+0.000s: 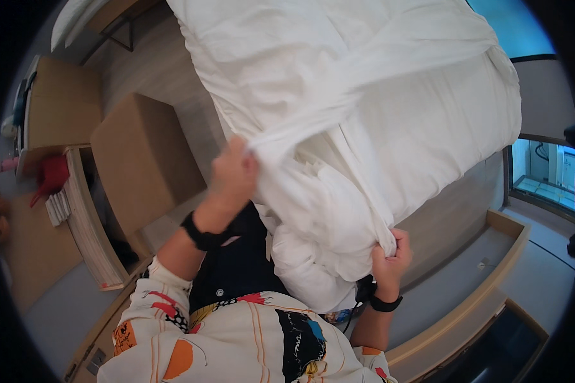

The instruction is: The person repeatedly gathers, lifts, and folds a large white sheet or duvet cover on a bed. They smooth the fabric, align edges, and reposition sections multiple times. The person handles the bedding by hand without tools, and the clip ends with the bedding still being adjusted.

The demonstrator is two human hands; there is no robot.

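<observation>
White bedding [326, 201], which looks like a duvet cover, stretches from my body over the bed [441, 115]. My left hand [235, 172] grips a raised fold of its cloth, slightly blurred. Lower and to the right, my right hand [393, 263] pinches the end of a long hem of the same cloth. Between the two hands the fabric gapes, and bunched white cloth shows inside the gap. A loose heap of it hangs down against my front. Both wrists wear black bands. The fingertips of each hand are partly hidden by the cloth.
A brown box-shaped stool [143, 163] stands on the wood-look floor left of the bed. Beside it is a desk [52, 230] with a red cloth [52, 174] and small white packets [58, 209]. On the right are a wood-edged ledge [460, 306] and a window [544, 177].
</observation>
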